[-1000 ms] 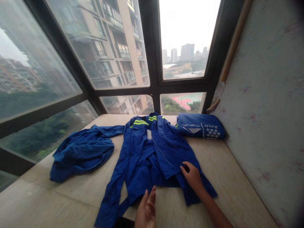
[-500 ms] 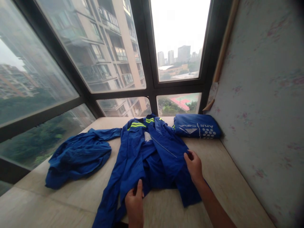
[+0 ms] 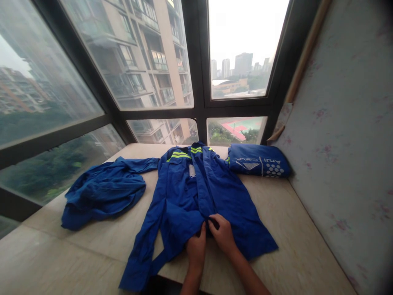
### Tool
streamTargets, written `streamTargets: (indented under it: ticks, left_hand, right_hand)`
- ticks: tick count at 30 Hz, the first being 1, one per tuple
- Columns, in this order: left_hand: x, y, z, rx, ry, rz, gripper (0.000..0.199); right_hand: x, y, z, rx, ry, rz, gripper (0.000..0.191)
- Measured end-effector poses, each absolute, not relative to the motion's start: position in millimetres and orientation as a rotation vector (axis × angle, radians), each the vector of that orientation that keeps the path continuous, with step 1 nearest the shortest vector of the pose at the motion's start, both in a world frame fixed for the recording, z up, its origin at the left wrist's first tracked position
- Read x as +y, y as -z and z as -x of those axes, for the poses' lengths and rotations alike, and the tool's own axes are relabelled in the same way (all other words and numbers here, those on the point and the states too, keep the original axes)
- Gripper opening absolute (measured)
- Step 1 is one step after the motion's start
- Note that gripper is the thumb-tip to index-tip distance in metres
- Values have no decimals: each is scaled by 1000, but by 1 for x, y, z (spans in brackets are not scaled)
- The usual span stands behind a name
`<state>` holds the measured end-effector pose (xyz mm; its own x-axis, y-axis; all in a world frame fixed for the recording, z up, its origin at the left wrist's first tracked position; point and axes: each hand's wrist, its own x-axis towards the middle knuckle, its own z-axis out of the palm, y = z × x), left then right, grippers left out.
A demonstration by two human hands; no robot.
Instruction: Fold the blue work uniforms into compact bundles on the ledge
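A blue jacket [image 3: 181, 196] with yellow-green stripes near its collar lies spread on the pale surface, its collar toward the window and one sleeve reaching down to the left. At the middle of its lower hem, my left hand [image 3: 196, 246] pinches the edge of the left front panel, fingers partly under the cloth. Close beside it, my right hand [image 3: 221, 232] pinches the edge of the right front panel. The two hands nearly meet, and both front panels come together there.
A crumpled blue garment [image 3: 104, 192] lies on the left of the pale surface [image 3: 76, 262]. At the back right sits a folded blue garment [image 3: 259, 161] with white print, beside the patterned wall [image 3: 340, 164]. Dark-framed windows [image 3: 201, 73] stand behind.
My right hand has moved left, bringing the right panel's edge to the middle. My left hand has moved right and slightly up with its panel. The camera view has shifted slightly.
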<state>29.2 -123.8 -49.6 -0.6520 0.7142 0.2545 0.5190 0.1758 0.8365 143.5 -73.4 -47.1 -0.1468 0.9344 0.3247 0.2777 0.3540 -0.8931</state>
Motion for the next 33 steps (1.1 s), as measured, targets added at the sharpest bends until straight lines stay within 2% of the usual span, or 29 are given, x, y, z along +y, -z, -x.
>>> streamTargets:
  ticks: [7, 18, 29, 33]
  left_hand:
    - [-124, 68, -33, 2331, -1425, -1260, 57]
    - [-128, 61, -33, 2249, -1435, -1152, 56]
    - [-134, 57, -25, 2150, -1328, -1105, 57]
    - [-129, 56, -25, 2209, -1341, -1176, 48]
  right_hand:
    - [-75, 43, -146, -1635, -850, 1110, 19]
    - [-87, 46, -145, -1821, -689, 985, 27]
    - [-87, 41, -146, -1753, -881, 1032, 26]
    - [-88, 44, -145, -1785, -854, 1061, 27]
